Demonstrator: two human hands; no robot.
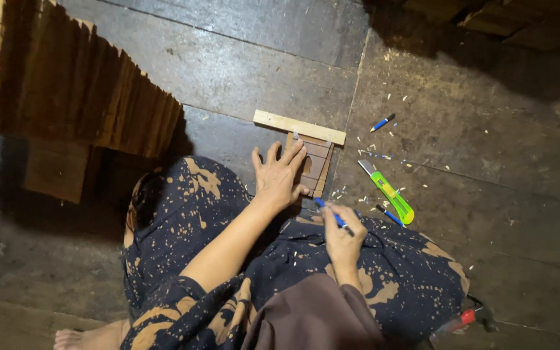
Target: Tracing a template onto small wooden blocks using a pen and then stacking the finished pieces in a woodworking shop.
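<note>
Two bare hands work over a dark plank floor (pixel 241 58), seen from above by a person seated on it with patterned fabric (pixel 189 214) across the lap. Largest in view, a stack of thin wooden slats (pixel 92 91) stands on edge at upper left, within arm's reach. Ahead of the knees lies a pale wooden strip (pixel 299 126), set crosswise; several short brown wood pieces (pixel 315 162) lie side by side with their far ends butted against it, so the strip appears to serve as a stop that lines them up. The left hand (pixel 279 178) lies flat on these pieces, fingers spread and palm down, closing on nothing; the pressure seems meant to keep them from shifting. The right hand (pixel 343 236), just beside the near edge of the pieces, is closed in a pinch around a blue pen (pixel 333 216), its tip angled up and left toward that edge, as for marking. To the right, apart from the work, a green utility knife (pixel 387 192) rests on the floor, with one blue pen (pixel 382 122) beyond it and another (pixel 390 214) at its near end. Pale wood shavings (pixel 384 152) are scattered around these. At lower right a red-handled tool (pixel 465 319) shows partly beneath the fabric; its kind cannot be told.
</note>
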